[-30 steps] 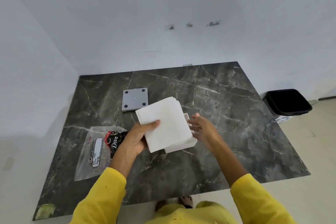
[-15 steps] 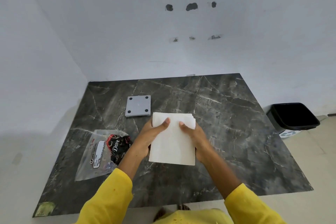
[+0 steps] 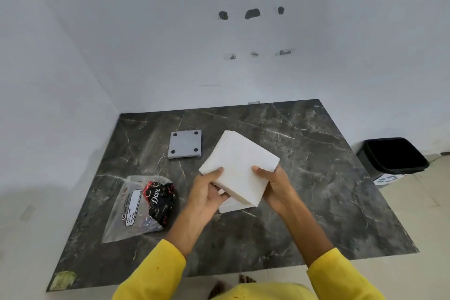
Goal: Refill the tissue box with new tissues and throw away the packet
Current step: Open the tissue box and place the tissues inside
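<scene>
A thick white stack of tissues [image 3: 239, 165] is held above the dark marble table [image 3: 328, 178], turned diagonally. My left hand [image 3: 207, 192] grips its near-left corner and my right hand [image 3: 276, 185] grips its near-right edge. Under the stack, a white edge of the tissue box [image 3: 233, 206] shows on the table, mostly hidden by the tissues and my hands. The clear plastic packet [image 3: 136, 207] with a black and red label lies flat on the table to the left. A grey square lid [image 3: 185, 143] with black corner dots lies beyond it.
A black bin [image 3: 392, 156] stands on the floor past the table's right edge. White walls close off the table's left and far sides. A yellowish patch [image 3: 63, 280] marks the near-left corner.
My right hand joined the left on the tissue stack, and both then turned it from square to diagonal above the box. The camera view shifted slightly.
</scene>
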